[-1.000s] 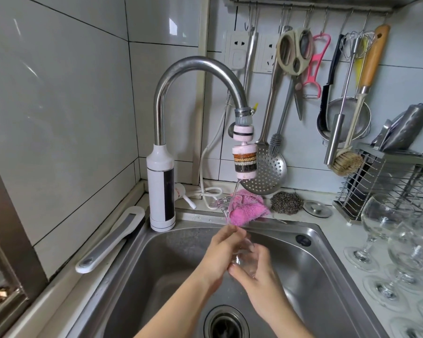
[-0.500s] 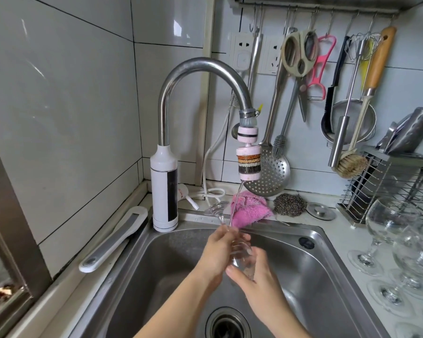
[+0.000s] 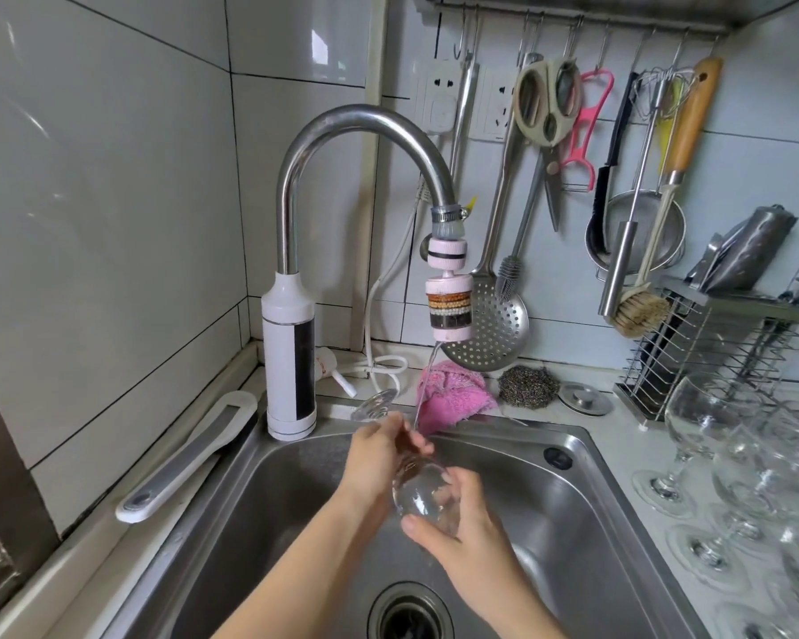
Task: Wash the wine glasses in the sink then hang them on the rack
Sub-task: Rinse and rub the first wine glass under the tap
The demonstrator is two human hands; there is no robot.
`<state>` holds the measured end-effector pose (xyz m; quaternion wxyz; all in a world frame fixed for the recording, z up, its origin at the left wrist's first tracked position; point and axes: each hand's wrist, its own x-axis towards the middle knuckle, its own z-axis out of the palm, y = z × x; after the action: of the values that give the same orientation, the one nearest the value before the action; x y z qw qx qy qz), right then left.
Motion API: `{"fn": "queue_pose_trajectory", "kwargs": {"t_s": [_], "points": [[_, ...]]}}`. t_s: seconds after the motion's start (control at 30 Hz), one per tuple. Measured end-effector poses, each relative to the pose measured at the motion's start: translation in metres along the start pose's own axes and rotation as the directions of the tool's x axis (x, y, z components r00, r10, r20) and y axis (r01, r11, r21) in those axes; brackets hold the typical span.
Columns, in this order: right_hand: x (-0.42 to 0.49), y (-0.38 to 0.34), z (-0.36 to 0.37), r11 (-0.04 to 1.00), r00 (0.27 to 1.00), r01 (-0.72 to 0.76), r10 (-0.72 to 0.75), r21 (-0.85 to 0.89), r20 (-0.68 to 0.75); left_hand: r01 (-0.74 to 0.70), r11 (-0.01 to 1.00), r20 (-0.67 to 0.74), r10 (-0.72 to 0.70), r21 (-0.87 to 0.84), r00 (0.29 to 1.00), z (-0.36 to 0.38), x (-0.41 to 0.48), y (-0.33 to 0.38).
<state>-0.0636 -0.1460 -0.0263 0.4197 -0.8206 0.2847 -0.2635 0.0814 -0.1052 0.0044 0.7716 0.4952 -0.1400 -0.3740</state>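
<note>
The left hand [image 3: 379,458] has its fingers curled round the stem of a clear, round-bowled wine glass [image 3: 418,493], while the right hand [image 3: 467,528] cups the bowl, thumb and fingers wrapped about it. The glass lies tilted over the stainless steel sink [image 3: 586,514], foot towards the curved chrome tap [image 3: 356,126]. The thin stream [image 3: 427,380] lands near the stem; I'd turn the bowl under it gently, keeping it off the steel.

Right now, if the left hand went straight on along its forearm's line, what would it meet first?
The left hand would probably meet the water stream first, then the pink cloth behind it; depth is unclear.
</note>
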Motion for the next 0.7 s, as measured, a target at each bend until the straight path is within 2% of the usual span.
{"fn": "queue_pose_trajectory", "kwargs": {"t_s": [0.07,0.17,0.3,0.4,0.5,0.7], "points": [[-0.001,-0.001,0.001,1.0,1.0,0.011,-0.011,0.005,-0.012,0.005,0.999,0.008,-0.005,-0.043,1.0,-0.001,0.004,0.005],[0.0,-0.001,0.0,1.0,1.0,0.009,-0.008,0.026,-0.025,0.013,0.999,-0.006,-0.013,0.05,1.0,0.006,0.008,0.01],[0.001,0.004,-0.003,0.999,0.998,0.001,0.001,0.041,-0.058,0.005,1.0,0.015,-0.005,0.016,1.0,0.022,0.008,0.014],[0.002,0.008,-0.005,0.999,0.994,0.023,-0.019,0.038,-0.11,-0.012,0.984,0.048,0.003,0.176,0.999,0.034,0.002,0.004],[0.004,0.014,-0.007,0.999,0.99,0.028,-0.023,0.032,-0.14,0.036,0.973,0.089,-0.057,0.227,0.994,0.038,-0.004,-0.01],[0.005,0.016,-0.006,0.998,0.99,0.022,-0.014,0.06,-0.14,0.014,0.937,0.22,-0.096,0.349,0.971,0.02,-0.005,-0.01]]}}
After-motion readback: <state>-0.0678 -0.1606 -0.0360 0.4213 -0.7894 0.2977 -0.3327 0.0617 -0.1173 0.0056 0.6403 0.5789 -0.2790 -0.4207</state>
